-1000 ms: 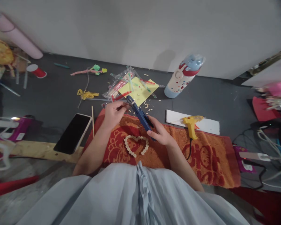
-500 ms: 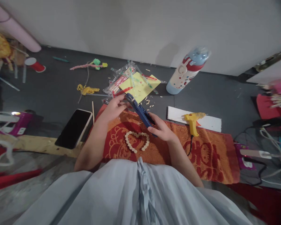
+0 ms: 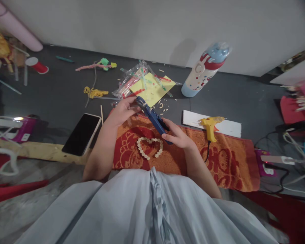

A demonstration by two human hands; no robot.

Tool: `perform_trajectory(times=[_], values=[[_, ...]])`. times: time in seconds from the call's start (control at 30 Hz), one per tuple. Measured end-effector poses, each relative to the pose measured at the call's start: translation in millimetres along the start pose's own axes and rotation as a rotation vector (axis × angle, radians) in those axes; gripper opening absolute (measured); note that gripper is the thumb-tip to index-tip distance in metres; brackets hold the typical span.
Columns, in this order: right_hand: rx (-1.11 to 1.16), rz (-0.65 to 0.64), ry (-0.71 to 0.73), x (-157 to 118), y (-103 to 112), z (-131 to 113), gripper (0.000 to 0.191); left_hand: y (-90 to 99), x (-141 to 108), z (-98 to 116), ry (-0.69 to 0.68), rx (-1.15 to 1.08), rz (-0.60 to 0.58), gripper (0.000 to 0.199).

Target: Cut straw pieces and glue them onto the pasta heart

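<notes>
A dark blue phone is held tilted above the towel, between my two hands. My left hand grips its upper left end, and my right hand has its lower right end between thumb and fingers. Below the phone, a heart outline of small pale pieces lies on the orange and red towel, with a gap at its bottom tip. Small pale bits lie beyond the phone, beside a yellow paper sheet.
A black-screened phone lies at the left. At the right, a yellow glue gun rests on a white strip, its cord running over the towel. A bottle stands behind. Yellow yarn and a red spool are farther left.
The view has shifted slightly, so the table items appear a little higher. Both hands still hold the blue phone in nearly the same pose.
</notes>
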State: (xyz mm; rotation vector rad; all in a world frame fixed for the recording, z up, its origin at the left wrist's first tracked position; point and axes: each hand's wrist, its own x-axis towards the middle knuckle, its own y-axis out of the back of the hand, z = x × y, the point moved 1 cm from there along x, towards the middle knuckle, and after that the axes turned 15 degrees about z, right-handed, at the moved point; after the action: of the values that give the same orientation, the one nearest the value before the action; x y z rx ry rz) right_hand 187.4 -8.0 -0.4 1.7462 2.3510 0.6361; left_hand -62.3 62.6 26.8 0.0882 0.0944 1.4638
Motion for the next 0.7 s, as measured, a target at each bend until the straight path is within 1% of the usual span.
perform_trajectory(times=[0.13,0.2,0.27,0.37,0.43,0.53,0.7], values=[[-0.012,0.041,-0.001,-1,-2,4,0.075,-4.1,2,0,-0.014,0.081,0.025,0.029],[-0.030,0.082,0.002,-1,-4,8,0.076,-8.0,3,-3,-0.033,0.150,0.075,0.024],[-0.052,0.125,0.010,-1,-5,10,0.077,-13.1,4,-6,-0.088,0.209,0.174,0.017],[-0.057,0.171,0.016,-2,-8,15,0.079,-21.5,1,-7,-0.253,0.281,0.354,0.009],[-0.041,0.186,0.016,-3,-10,18,0.082,-26.3,-3,-5,-0.340,0.323,0.410,0.010],[-0.020,0.180,0.020,-3,-11,21,0.083,-29.2,-7,-1,-0.374,0.340,0.416,0.011],[-0.038,0.153,0.028,-4,-8,22,0.086,-27.2,-8,2,-0.332,0.346,0.373,0.011]])
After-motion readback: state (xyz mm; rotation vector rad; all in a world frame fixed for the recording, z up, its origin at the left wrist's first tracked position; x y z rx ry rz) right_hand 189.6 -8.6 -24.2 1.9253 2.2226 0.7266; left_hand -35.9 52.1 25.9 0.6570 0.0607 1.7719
